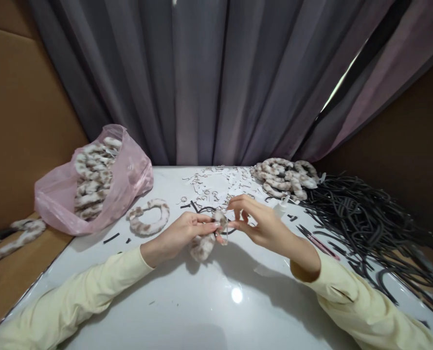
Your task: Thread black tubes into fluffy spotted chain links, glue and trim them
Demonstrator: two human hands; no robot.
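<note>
Near the middle of the white table, my left hand (pixel 187 232) pinches a spotted white and brown furry piece (pixel 202 247), part of which hangs below the fingers. My right hand (pixel 255 221) is just to its right, with thumb and forefinger close together at a thin pale strand or loop beside the fur. What exactly the right fingertips grip is too small to make out. Behind the furry piece a thin black cord (pixel 207 210) curves on the table.
A pink plastic bag (pixel 136 165) of furry rings stands left, with a single furry ring (pixel 150 228) near it. Small pale scraps lie behind the hands. At right are piled furry rings (pixel 285 177), black cords (pixel 362 218), a white bottle (pixel 281 206) and pink-handled scissors (pixel 324 247).
</note>
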